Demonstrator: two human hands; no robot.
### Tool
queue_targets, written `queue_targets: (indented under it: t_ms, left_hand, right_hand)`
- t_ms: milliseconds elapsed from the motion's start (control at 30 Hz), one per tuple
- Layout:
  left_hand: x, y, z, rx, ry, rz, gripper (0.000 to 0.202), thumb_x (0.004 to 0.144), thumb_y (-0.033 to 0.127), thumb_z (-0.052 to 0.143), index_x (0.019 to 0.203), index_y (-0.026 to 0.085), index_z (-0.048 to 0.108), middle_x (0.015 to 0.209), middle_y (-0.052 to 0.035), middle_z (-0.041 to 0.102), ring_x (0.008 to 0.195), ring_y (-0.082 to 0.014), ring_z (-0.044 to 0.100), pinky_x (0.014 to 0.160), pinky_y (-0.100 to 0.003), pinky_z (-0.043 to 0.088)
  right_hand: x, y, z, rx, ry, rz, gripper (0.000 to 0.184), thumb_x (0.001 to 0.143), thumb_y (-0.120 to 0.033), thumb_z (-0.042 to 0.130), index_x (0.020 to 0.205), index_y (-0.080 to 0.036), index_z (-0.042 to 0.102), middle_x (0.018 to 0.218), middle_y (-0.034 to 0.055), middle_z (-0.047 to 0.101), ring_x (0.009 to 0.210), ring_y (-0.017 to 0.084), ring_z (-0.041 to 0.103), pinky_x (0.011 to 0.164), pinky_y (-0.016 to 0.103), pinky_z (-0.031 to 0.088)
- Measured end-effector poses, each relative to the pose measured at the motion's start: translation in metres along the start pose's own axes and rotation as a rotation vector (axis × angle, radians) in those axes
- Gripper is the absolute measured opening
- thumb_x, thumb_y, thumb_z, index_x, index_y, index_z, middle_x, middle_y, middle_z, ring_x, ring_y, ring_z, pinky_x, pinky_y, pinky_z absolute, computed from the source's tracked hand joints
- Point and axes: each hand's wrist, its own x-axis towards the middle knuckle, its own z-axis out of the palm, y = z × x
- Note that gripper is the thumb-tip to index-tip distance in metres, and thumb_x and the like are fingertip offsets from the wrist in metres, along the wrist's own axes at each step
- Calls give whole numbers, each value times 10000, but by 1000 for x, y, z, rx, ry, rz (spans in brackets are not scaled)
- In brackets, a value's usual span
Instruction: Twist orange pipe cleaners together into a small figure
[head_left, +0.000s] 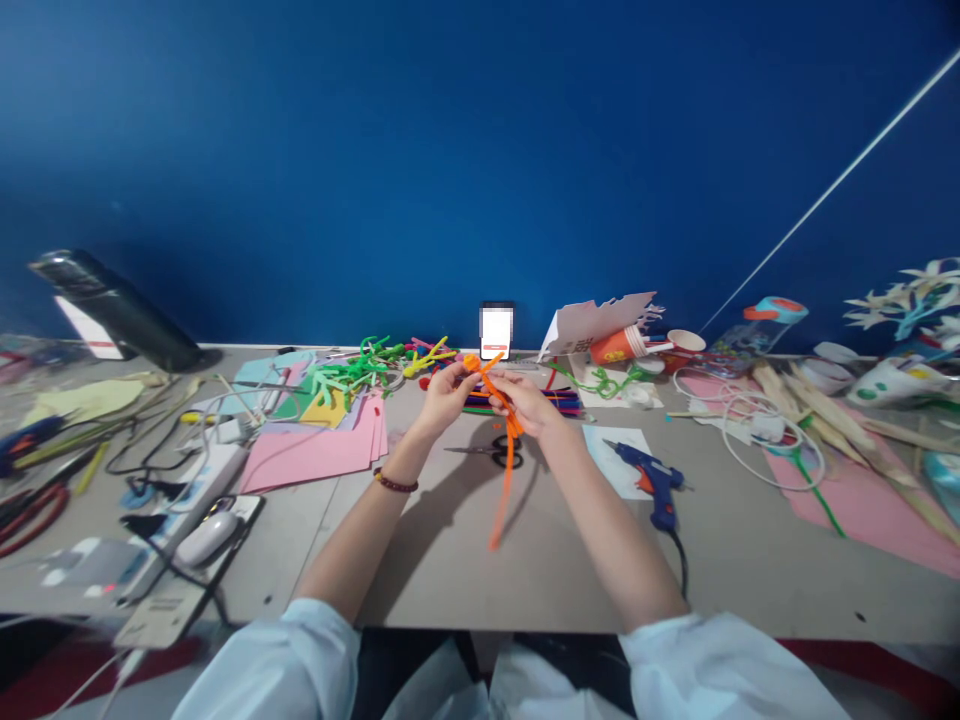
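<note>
Fuzzy orange pipe cleaners [513, 425], bent into a small looped shape with one long end hanging down, are held up over the middle of the table. My left hand [448, 394] pinches their upper left part with its fingertips. From the other side my right hand [525, 400] grips them near the crossing, its fingers closed. Black-handled scissors [506, 452] lie on the table just below, partly covered by the orange strand. Behind my hands is a bundle of dark and coloured pipe cleaners [555, 402], and a phone [496, 330] stands upright against the wall.
A blue glue gun [654, 480] lies right on white paper. At left are pink paper sheets [315, 452], green pipe-cleaner pieces [360, 375], a power strip [187, 510] with cables, and a dark bottle [127, 310]. Paper cups [619, 346] lie at back right; a blue wall [480, 150] closes the back.
</note>
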Motion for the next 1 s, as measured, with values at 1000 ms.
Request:
queue_targets:
  t_ms: [1000]
  left_hand:
    - [-1,7,0,-95,-76,-44,348,740,412,687,970,153,656,944,-71,691,817,-173,628,749,-298,497]
  right_hand:
    - [-5,-3,8,60,18,200,199,742,-321,675,704,-158,566,507,-56,539,378,36,440,347,150,296]
